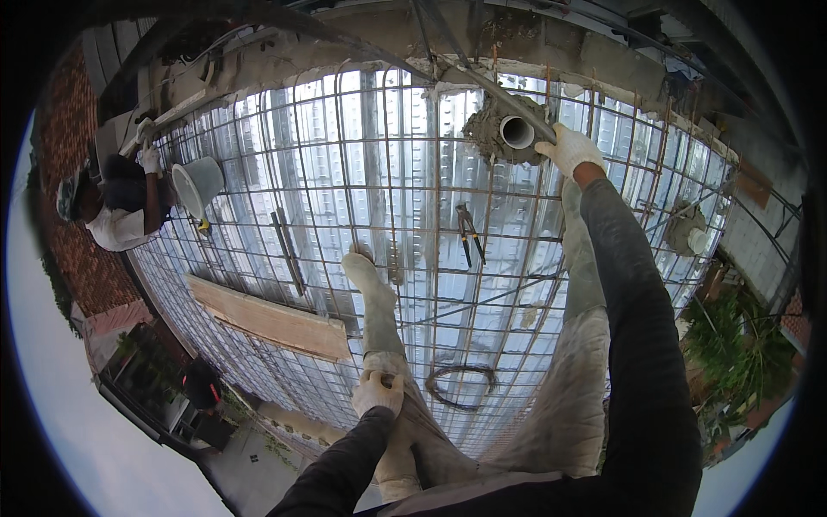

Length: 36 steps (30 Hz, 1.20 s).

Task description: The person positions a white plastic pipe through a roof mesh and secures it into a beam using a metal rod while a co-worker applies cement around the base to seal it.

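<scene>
My right hand (pixel 575 152), in a pale glove, is closed around the lower end of a grey metal bar (pixel 508 99) that slants down from the far edge. Beside it a white pipe end (pixel 517 132) stands in a mound of wet mortar (pixel 484 129). My left hand (pixel 377 394), also gloved, rests against my left leg with its fingers curled; a dark spot shows at the fingers, and what they hold, if anything, I cannot make out. Pincers (pixel 468 234) with yellow and black handles lie on the steel rebar grid (pixel 413 185) between my feet.
Shiny corrugated decking (pixel 301 172) lies under the rebar. A wooden plank (pixel 267 319), a wire coil (pixel 462 388) and dark rods (pixel 287 252) lie on the grid. At left a co-worker (pixel 125 202) crouches by a pale bucket (pixel 200 184). Another pipe (pixel 696 240) stands at right.
</scene>
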### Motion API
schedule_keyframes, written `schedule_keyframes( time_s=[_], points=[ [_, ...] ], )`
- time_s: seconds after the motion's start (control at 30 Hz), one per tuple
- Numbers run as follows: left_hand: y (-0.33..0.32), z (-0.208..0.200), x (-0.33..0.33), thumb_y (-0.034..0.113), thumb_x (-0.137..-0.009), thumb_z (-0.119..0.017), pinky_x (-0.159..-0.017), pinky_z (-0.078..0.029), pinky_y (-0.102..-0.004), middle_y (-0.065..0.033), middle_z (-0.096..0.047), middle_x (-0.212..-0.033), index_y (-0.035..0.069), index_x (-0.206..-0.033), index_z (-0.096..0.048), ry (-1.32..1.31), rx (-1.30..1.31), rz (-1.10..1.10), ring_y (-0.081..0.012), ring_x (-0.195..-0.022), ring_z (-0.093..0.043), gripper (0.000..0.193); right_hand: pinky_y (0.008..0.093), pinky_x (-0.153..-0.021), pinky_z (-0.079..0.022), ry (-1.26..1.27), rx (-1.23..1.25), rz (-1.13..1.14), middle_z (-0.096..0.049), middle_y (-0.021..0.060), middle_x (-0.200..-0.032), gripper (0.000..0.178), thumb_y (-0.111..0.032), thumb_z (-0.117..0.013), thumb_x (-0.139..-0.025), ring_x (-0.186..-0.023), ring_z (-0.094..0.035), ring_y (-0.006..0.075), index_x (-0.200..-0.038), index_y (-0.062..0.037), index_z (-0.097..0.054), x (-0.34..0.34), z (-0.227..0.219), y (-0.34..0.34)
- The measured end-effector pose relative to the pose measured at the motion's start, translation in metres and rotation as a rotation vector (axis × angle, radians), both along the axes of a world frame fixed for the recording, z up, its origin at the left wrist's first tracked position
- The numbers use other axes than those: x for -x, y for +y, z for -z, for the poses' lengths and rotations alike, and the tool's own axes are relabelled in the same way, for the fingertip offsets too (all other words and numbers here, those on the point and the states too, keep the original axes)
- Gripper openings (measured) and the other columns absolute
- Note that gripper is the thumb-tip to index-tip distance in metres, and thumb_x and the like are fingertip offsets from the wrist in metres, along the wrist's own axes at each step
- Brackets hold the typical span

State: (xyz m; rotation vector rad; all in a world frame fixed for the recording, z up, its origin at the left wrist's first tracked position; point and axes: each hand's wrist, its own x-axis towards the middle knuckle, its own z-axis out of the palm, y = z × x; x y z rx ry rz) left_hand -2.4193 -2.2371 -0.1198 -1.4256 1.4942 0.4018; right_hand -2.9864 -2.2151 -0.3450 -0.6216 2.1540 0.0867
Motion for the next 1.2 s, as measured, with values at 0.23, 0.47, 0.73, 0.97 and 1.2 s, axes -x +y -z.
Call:
schedule_keyframes(
  time_s=[0.23,0.47,0.73,0.97,1.2],
  points=[
    [-0.001,-0.003,0.01,0.054,-0.088,-0.072,-0.106,-0.05,-0.0479,-0.0113,-0.065,-0.137,0.012,-0.115,-0.076,-0.007,-0.028,-0.006,-0.0387,-0.12,-0.064,0.051,0.0524,-0.096,-0.056,-0.007,0.0,0.083,-0.074,0.0239,-0.116,0.061,-0.055,-0.07,-0.096,-0.11,-0.071,0.0429,-0.128,-0.0043,-0.063,-0.006,0.028,0.015],
    [0.003,0.013,0.022,0.049,-0.089,-0.073,-0.105,-0.051,-0.0476,-0.0123,-0.064,-0.14,0.011,-0.123,-0.073,0.168,-0.147,0.429,-0.0389,-0.121,-0.064,0.052,0.0544,-0.094,-0.055,-0.003,0.013,0.042,-0.074,0.026,-0.11,0.057,-0.055,-0.066,-0.098,-0.109,-0.071,0.045,-0.125,-0.0045,-0.063,-0.011,0.017,0.071],
    [0.135,0.26,0.267,0.042,-0.109,-0.056,-0.105,-0.053,-0.039,-0.0102,-0.065,-0.14,0.011,-0.149,-0.055,0.862,-0.968,-1.06,-0.0269,-0.121,-0.066,0.05,0.0543,-0.079,-0.056,-0.358,-0.084,0.247,-0.073,0.0273,-0.092,0.05,-0.049,-0.056,-0.106,-0.089,-0.073,0.0457,-0.12,-0.0009,-0.059,-0.009,-0.006,0.123],
    [0.203,0.298,0.428,0.066,-0.105,-0.048,-0.104,-0.053,-0.0518,-0.0113,-0.059,-0.145,0.013,-0.151,-0.049,0.651,-0.895,-2.473,-0.0317,-0.128,-0.061,0.07,0.0512,-0.082,-0.053,-0.072,0.152,0.098,-0.071,0.0298,-0.097,0.05,-0.045,-0.061,-0.106,-0.094,-0.069,0.0487,-0.124,0.0016,-0.06,-0.037,0.064,0.186],
    [0.179,0.341,0.373,0.064,-0.106,-0.047,-0.102,-0.053,-0.0499,-0.0119,-0.061,-0.142,0.011,-0.148,-0.051,0.859,-0.683,-2.334,-0.0307,-0.125,-0.063,0.068,0.0543,-0.076,-0.052,-0.07,0.189,0.318,-0.07,0.0294,-0.088,0.045,-0.044,-0.064,-0.103,-0.089,-0.069,0.0512,-0.112,-0.0005,-0.058,-0.131,0.082,0.159]
  ],
)
